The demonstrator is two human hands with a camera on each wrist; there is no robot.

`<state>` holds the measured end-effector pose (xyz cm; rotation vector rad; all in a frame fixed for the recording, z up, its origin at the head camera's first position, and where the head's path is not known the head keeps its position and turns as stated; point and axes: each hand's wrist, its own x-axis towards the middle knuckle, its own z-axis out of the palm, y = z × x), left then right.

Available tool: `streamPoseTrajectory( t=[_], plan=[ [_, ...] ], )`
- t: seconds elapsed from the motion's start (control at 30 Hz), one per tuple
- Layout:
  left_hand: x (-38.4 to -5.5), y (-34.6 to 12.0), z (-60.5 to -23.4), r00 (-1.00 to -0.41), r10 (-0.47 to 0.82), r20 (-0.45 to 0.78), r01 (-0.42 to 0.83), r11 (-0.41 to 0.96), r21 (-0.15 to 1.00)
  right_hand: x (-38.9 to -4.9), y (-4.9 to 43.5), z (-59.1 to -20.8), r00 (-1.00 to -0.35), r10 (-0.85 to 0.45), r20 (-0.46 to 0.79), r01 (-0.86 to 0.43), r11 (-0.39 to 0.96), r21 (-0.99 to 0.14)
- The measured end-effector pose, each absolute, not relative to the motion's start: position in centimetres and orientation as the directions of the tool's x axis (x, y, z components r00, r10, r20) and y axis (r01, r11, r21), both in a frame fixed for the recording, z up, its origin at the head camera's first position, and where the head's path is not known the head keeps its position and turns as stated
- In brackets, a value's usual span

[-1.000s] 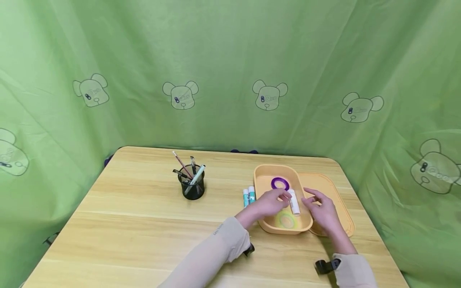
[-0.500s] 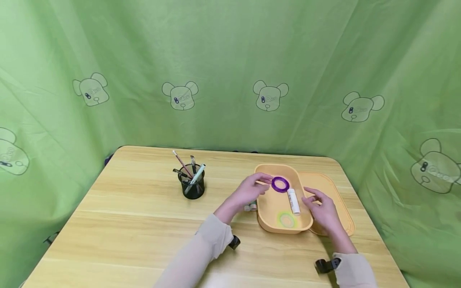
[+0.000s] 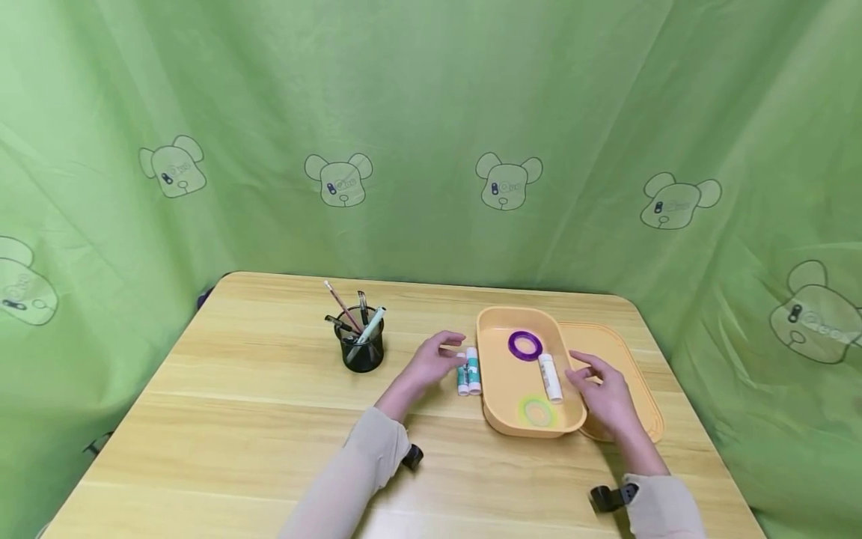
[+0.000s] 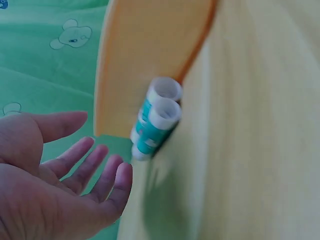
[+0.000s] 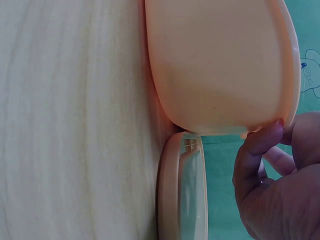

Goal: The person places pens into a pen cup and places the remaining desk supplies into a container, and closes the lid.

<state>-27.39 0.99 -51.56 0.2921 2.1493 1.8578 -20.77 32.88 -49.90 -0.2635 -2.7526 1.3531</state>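
My left hand is held with loosely bent fingers just left of two glue sticks, nothing in its grasp. In the left wrist view its palm and fingers show apart from the sticks, which are white with teal labels and lie side by side against an orange plastic box. With thumb and finger my right hand holds the right rim of that box. Inside it lie a white glue stick, a purple tape roll and a yellow-green tape roll.
An orange lid lies on the wooden table, right of the box and partly behind it. A black mesh pen holder with pens and a pencil stands left of the left hand. A green curtain surrounds the table.
My left hand has come out of the box and moved left, past its left rim, to beside the two glue sticks. The right hand stays at the box's right rim.
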Motion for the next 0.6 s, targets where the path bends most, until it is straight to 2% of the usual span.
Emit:
streamPoseTrajectory(
  t=[0.37, 0.6],
  plan=[
    [-26.77, 0.69, -52.56, -0.919, 0.356, -0.171, -0.096, 0.219, 0.971, -20.76, 32.75, -50.01, -0.982, 0.185, -0.035, 0.133, 0.549, -0.825],
    [-26.60, 1.22, -52.69, -0.915, 0.371, -0.157, -0.046, 0.291, 0.956, -20.74, 32.82, -50.04, -0.981, 0.188, -0.052, 0.151, 0.557, -0.816]
  ],
)
